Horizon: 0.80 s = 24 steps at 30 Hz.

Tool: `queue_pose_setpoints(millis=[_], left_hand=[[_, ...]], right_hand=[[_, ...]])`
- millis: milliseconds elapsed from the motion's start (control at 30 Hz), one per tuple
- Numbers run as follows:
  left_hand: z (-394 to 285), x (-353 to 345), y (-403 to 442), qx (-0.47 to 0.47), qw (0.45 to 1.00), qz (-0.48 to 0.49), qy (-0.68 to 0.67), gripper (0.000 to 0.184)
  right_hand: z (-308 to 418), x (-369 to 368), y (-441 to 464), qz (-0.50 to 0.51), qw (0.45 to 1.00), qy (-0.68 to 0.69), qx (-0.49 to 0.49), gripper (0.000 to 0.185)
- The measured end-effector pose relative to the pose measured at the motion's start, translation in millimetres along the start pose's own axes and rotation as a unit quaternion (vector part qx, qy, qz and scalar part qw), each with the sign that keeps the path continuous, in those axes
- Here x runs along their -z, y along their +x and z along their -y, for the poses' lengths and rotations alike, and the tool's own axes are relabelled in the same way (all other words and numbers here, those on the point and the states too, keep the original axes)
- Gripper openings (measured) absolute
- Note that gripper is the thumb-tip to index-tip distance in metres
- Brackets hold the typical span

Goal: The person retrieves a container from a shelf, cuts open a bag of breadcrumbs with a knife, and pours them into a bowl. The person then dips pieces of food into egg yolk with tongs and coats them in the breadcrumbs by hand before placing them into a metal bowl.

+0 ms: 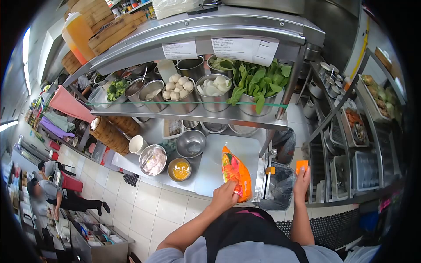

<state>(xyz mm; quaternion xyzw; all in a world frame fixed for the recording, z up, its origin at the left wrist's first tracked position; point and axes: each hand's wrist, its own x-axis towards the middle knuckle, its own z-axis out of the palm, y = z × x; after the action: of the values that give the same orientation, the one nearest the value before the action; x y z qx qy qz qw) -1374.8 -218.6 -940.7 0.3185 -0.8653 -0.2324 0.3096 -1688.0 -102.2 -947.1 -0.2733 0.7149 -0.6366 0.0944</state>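
My left hand (225, 197) is closed on an orange plastic food packet (239, 168), held tilted over the front right of the white cutting board (210, 175). Between the fingers of my right hand (301, 185) is a small flat orange piece (302, 165), like a scrap of packaging. That hand is just right of a lined rubbish bin (279, 192). Left of the board stand a bowl of beaten egg (180, 169), a metal bowl of pale pink food (152, 160) and a steel mixing bowl (191, 143). The packet's contents are hidden.
Above the counter, a steel shelf (197, 111) carries pots of leafy greens (261, 81) and white balls (178, 87). Bamboo steamers (109, 136) stack at the left. A wire rack (324, 131) with trays rises at the right. Another person (55, 193) works at the far left.
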Motion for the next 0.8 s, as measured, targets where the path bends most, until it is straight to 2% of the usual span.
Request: queue_pose_setpoints(millis=[67, 133, 200, 300, 400, 433, 500, 567, 633, 667, 700, 733, 800], left_hand=[[4.5, 0.4, -6.7, 0.023, 1.000, 0.016, 0.005, 0.027], [6.6, 2.7, -9.0, 0.045, 0.998, 0.033, 0.010, 0.024], [6.4, 5.0, -9.7, 0.053, 0.998, 0.013, -0.026, 0.020], [10.4, 5.4, -13.8, 0.054, 0.998, 0.001, -0.027, 0.022], [15.6, 5.4, -17.0, 0.038, 0.997, -0.049, -0.053, 0.023], [16.0, 7.3, -16.1, 0.038, 0.997, -0.049, -0.052, 0.023], [17.0, 14.6, -13.5, 0.022, 0.995, -0.089, -0.051, 0.025], [20.2, 21.8, -10.2, 0.021, 0.994, -0.099, -0.052, 0.025], [24.0, 31.7, -11.1, 0.019, 0.993, -0.108, -0.054, 0.026], [26.7, 38.3, -12.6, 0.014, 0.996, -0.089, -0.029, 0.027], [28.4, 43.8, -13.4, 0.009, 0.997, -0.070, -0.004, 0.029], [27.0, 49.5, -12.1, 0.009, 0.997, -0.071, -0.003, 0.029], [22.5, 61.6, -9.1, -0.016, 0.995, -0.095, -0.022, 0.029]], right_hand=[[-96.0, 15.6, 4.4, 0.025, 0.989, -0.116, -0.088, 0.036], [-187.2, 19.6, -1.7, 0.055, 0.961, -0.250, -0.107, 0.037], [-334.7, 29.7, -16.5, 0.103, 0.936, -0.317, -0.112, 0.043], [-482.8, 28.6, -49.0, 0.035, 0.954, -0.218, -0.201, 0.045], [-330.7, 12.9, -62.6, 0.083, 0.891, -0.207, -0.395, 0.042], [-311.7, 10.1, -64.0, 0.084, 0.891, -0.206, -0.395, 0.042], [-282.2, 5.2, -66.8, 0.342, 0.840, -0.217, -0.360, 0.036], [-224.8, -8.0, -73.4, 0.376, 0.834, -0.215, -0.341, 0.032], [-215.1, -13.7, -80.7, 0.408, 0.827, -0.212, -0.322, 0.030], [-215.9, -16.0, -87.2, 0.403, 0.844, -0.303, -0.181, 0.034], [-215.2, -17.7, -91.1, 0.385, 0.838, -0.386, -0.035, 0.037], [-197.0, -19.6, -87.6, 0.386, 0.838, -0.385, -0.034, 0.037], [-154.4, -23.9, -71.2, 0.449, 0.793, -0.402, -0.096, 0.046]])
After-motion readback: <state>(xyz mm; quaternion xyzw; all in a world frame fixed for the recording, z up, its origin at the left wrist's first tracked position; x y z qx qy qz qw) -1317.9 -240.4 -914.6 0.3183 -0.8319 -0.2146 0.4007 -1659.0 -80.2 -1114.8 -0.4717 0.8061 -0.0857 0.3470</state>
